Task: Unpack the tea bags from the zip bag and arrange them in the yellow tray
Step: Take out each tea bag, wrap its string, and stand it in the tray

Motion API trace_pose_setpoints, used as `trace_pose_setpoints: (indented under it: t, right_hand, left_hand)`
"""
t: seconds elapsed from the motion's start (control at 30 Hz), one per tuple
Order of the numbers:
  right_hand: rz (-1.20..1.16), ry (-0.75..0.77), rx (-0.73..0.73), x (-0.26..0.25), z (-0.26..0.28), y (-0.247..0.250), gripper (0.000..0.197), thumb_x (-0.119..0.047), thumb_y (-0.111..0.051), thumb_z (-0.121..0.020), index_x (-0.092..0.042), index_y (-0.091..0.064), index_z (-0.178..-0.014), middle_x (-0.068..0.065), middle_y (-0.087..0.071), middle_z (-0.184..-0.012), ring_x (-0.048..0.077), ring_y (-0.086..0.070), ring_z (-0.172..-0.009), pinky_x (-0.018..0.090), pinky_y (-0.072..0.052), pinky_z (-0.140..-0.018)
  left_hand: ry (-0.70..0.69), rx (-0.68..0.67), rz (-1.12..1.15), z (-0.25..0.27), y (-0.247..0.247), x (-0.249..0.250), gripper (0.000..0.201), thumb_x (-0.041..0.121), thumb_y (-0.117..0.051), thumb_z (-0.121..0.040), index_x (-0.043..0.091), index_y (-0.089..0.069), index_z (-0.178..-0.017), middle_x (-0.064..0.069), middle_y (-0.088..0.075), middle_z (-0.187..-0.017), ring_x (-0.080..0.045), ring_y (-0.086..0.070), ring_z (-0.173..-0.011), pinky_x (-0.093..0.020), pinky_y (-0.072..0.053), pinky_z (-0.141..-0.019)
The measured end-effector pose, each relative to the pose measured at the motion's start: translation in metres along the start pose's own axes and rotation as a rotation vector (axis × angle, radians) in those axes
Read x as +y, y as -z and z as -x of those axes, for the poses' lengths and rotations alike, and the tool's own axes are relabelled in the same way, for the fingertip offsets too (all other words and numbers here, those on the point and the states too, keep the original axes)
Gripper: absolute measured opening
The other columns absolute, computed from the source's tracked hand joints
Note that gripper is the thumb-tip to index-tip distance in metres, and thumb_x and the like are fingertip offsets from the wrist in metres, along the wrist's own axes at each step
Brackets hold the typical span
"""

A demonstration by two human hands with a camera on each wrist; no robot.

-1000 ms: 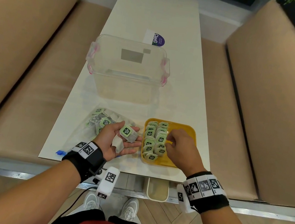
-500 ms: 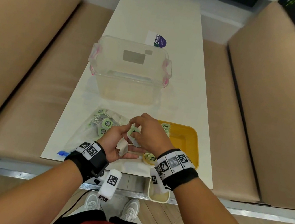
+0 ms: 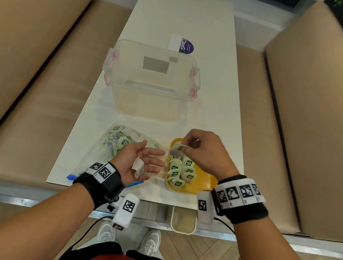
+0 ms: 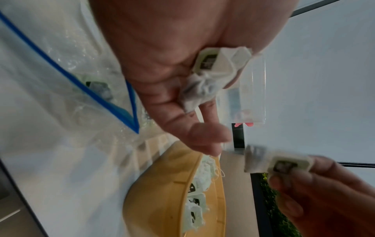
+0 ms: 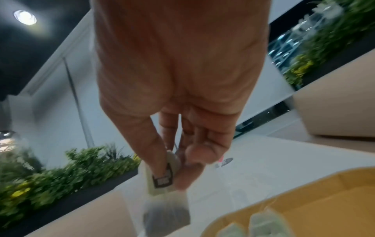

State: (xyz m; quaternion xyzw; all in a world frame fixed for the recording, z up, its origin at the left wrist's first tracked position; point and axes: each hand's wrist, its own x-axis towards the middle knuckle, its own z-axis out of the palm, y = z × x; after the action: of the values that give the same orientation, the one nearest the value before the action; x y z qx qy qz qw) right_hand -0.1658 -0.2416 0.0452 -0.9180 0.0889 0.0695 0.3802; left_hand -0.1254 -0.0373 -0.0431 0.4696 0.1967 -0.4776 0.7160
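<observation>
**One tea bag in the air, one waiting in the palm**

Nearest us, our left hand [image 3: 139,161] lies palm up over the zip bag [image 3: 105,153], fingers loosely extended, a spare tea bag [image 3: 138,166] resting in the palm. At about two o'clock from it, our right hand [image 3: 203,152] pinches the carried tea bag [image 3: 177,149] by its green tag, the pouch hanging below. It hovers over the far end of the yellow tray [image 3: 202,183], where the filled rows [image 3: 179,170] run near to far along the left side. By our judgement, the drop lies straight down, at the twelve o'clock end. Beyond, a clear tub [image 3: 151,78] sits on the surface [image 3: 183,10].
</observation>
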Motion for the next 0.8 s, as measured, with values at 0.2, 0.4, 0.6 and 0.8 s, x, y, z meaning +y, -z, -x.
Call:
trace_pose_setpoints:
  t: [0.2, 0.4, 0.6, 0.8]
  right_hand:
    - [-0.010, -0.081, 0.003, 0.021, 0.007, 0.027, 0.016, -0.007, -0.074, -0.074, -0.022, -0.066, -0.074, -0.006, -0.071, -0.078, 0.009, -0.068, -0.069, 0.022, -0.050, -0.063]
    - [0.135, -0.082, -0.019, 0.030, 0.012, 0.027, 0.012, -0.015, -0.073, -0.081, -0.025, -0.068, -0.077, -0.011, -0.066, -0.078, 0.001, -0.059, -0.068, 0.016, -0.040, -0.058]
    - [0.293, -0.097, -0.164, 0.039, 0.024, 0.014, 0.018, -0.009, -0.065, -0.081, -0.026, -0.065, -0.076, -0.011, -0.065, -0.080, -0.001, -0.055, -0.068, 0.015, -0.036, -0.055]
    - [0.357, -0.175, -0.245, 0.059, 0.033, -0.012, 0.021, -0.004, -0.058, -0.079, -0.023, -0.065, -0.079, -0.007, -0.063, -0.081, 0.012, -0.058, -0.079, 0.022, -0.043, -0.060]
  left_hand:
    - [-0.009, 0.050, -0.009, -0.004, 0.001, -0.004, 0.058, 0.046, -0.036, -0.104, 0.004, -0.075, -0.111, -0.015, -0.069, -0.087, -0.019, -0.057, -0.057, -0.018, -0.037, -0.041]
    - [0.003, 0.069, -0.009, -0.007, 0.002, -0.008, 0.055, 0.045, -0.038, -0.104, 0.005, -0.074, -0.114, -0.010, -0.063, -0.078, -0.017, -0.048, -0.055, -0.017, -0.030, -0.043]
    - [-0.011, 0.114, 0.000, -0.009, 0.003, -0.011, 0.051, 0.043, -0.040, -0.103, 0.006, -0.076, -0.103, -0.005, -0.055, -0.070, -0.015, -0.042, -0.052, -0.019, -0.024, -0.045]
    - [-0.021, 0.123, 0.010, -0.010, 0.005, -0.014, 0.051, 0.042, -0.040, -0.103, 0.006, -0.076, -0.101, -0.006, -0.055, -0.069, -0.015, -0.041, -0.053, -0.019, -0.024, -0.045]
